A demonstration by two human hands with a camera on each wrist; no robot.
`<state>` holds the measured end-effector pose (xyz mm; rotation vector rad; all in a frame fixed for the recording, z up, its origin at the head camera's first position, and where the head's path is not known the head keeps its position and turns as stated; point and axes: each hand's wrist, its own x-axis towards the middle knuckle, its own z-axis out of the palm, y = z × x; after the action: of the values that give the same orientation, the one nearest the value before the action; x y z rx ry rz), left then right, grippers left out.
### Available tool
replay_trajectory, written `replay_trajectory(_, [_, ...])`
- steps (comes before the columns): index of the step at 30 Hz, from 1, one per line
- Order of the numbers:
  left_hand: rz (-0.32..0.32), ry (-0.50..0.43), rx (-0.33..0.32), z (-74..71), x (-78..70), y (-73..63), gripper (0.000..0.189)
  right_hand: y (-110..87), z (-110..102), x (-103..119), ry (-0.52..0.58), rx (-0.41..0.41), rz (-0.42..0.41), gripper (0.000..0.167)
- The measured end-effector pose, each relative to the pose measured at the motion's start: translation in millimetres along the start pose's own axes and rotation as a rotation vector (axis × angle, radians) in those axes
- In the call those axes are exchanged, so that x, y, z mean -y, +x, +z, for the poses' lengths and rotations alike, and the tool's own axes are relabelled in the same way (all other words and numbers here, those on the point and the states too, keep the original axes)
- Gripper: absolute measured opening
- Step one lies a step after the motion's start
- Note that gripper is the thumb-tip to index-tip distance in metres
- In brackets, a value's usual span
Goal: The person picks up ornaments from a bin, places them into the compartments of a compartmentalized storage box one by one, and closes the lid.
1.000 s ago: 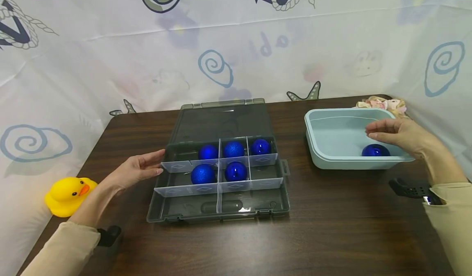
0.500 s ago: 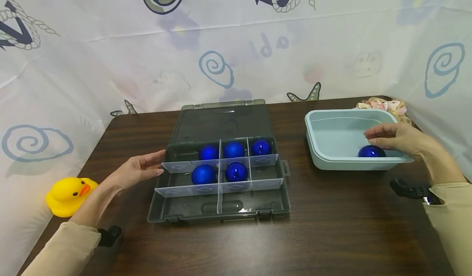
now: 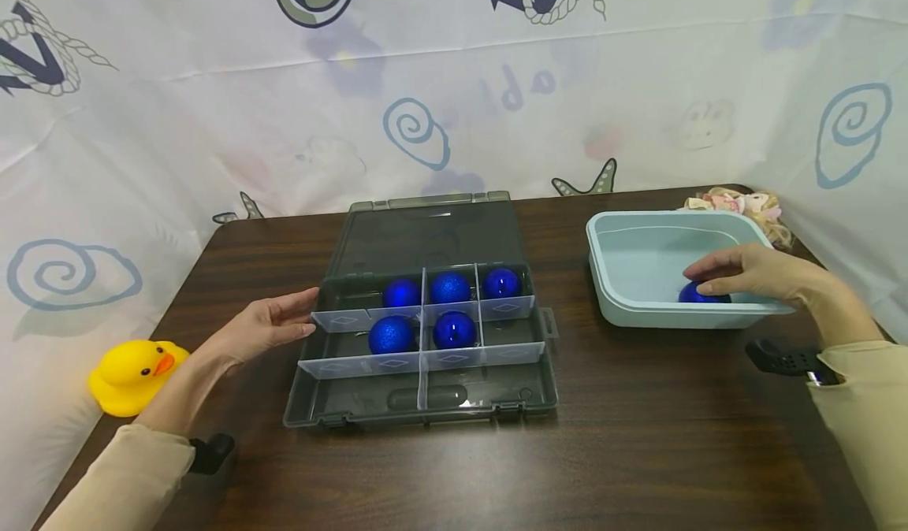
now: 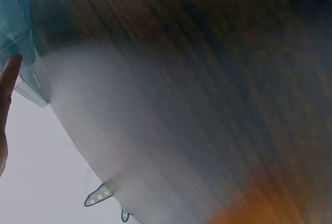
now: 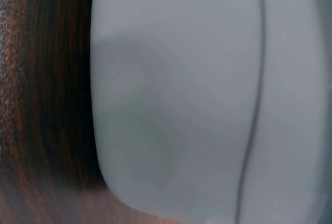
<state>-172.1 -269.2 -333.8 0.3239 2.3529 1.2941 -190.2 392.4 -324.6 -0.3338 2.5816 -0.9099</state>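
In the head view, my right hand (image 3: 762,272) reaches into a pale blue tub (image 3: 631,255), thumb and fingers around the top of a shiny blue ball (image 3: 702,295). The hand hides part of that ball. My left hand (image 3: 258,328) keeps its fingers nearly straight, fingertips at the left edge of a dark see-through divided box (image 3: 355,399). Its lid (image 3: 436,235) lies folded back. Several blue balls, one of them glittery (image 3: 392,335), sit in the back and middle compartments. One left finger (image 4: 9,76) shows in the left wrist view; the right wrist view shows the tub's outer wall (image 5: 176,94).
A yellow rubber duck (image 3: 131,377) stands at the left beside my forearm. Behind the tub lies a doll (image 3: 755,204) with blond hair. The dark wooden table (image 3: 603,436) ends at a white patterned cloth (image 3: 496,145) behind and at the sides.
My right hand has come down and left in the tub, from above the ball to around its top. The ball has shifted a little left. The left hand stays put.
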Motion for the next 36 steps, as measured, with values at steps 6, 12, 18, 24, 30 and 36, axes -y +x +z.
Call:
replay_trajectory(6, [0.003,-0.001,0.004,0.3,0.9,0.3,0.071,2.3,2,1,0.008,0.039,0.031,0.04])
replay_trajectory(12, [0.002,-0.01,0.002,0.0,1.4,0.7,0.071,3.4,3,0,0.009,0.038,0.028,0.037])
replay_trajectory(18, [0.004,-0.015,-0.001,0.3,1.6,0.5,0.071,3.7,5,3,-0.005,-0.028,0.033,0.042])
replay_trajectory(24, [0.003,-0.007,0.004,0.3,1.4,-0.4,0.071,2.0,3,16,0.085,-0.158,0.03,0.047])
replay_trajectory(30, [0.006,-0.005,0.01,0.0,0.9,0.1,0.073,4.2,6,39,0.283,-0.312,-0.066,0.039])
replay_trajectory(36, [0.002,-0.005,0.005,-0.4,0.5,-0.2,0.072,13.9,18,74,0.578,-0.333,-0.179,0.03])
